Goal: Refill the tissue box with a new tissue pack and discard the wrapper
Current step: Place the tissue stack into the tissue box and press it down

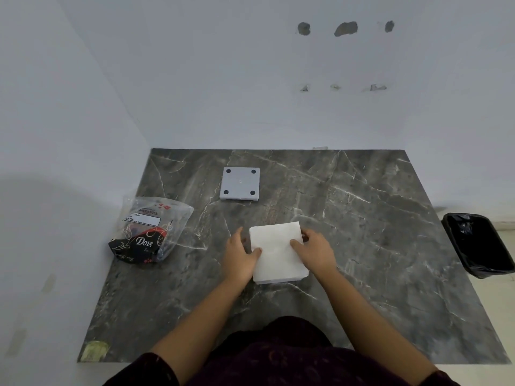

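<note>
Grip: left hand (pixel 240 253) and right hand (pixel 314 252) clamp the tissue stack (pixel 277 252) from both sides, squaring it.
Wrapper (pixel 147 232): empty, left of grip.
Box base (pixel 240 183): beyond grip, upturned.
Bin (pixel 479 243): far right.

White tissues (pixel 277 252), white-veined dark grey marble table (pixel 362 232), black bin (pixel 479 243).
</note>
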